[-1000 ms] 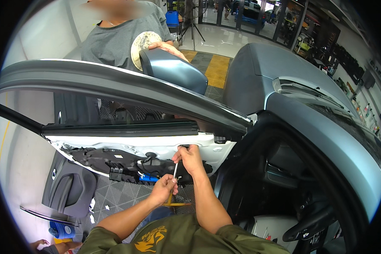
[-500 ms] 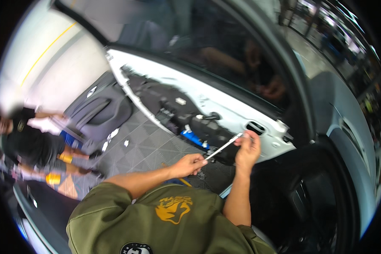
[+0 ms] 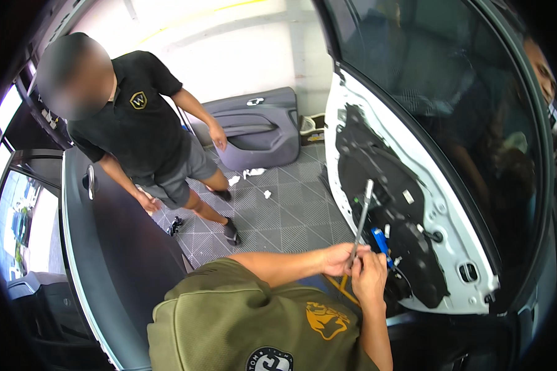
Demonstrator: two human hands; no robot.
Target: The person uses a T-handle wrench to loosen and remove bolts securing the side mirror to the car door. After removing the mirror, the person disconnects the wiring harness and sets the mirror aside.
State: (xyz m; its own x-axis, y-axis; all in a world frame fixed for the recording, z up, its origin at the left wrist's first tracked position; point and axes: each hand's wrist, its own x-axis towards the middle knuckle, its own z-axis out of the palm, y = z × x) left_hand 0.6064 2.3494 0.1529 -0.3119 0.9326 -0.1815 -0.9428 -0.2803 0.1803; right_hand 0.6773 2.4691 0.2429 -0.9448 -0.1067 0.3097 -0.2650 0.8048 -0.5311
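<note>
Both my hands meet at the lower end of a slim metal rod-like tool point(image 3: 364, 207), which points up and away from me. My left hand point(image 3: 338, 259) is closed round that end. The fingers of my right hand point(image 3: 370, 274) are pinched together against the same end, partly covering it. Beyond them stands an open car door point(image 3: 461, 238) without its trim, its white metal and black inner panel point(image 3: 377, 162) exposed. A blue elongated item point(image 3: 380, 242) sits low on the door, close to my right hand.
A co-worker in a black shirt point(image 3: 148, 114) stands to the left, beside a dark car door point(image 3: 114, 247). A removed grey door trim panel point(image 3: 263, 133) leans against the far wall. Scraps of white paper point(image 3: 254, 172) lie on the grey tiled floor point(image 3: 278, 213).
My view has swung left. The tool, earlier held across between my two hands, now points upward with both hands together at its lower end. The co-worker appears nearer and upright.
</note>
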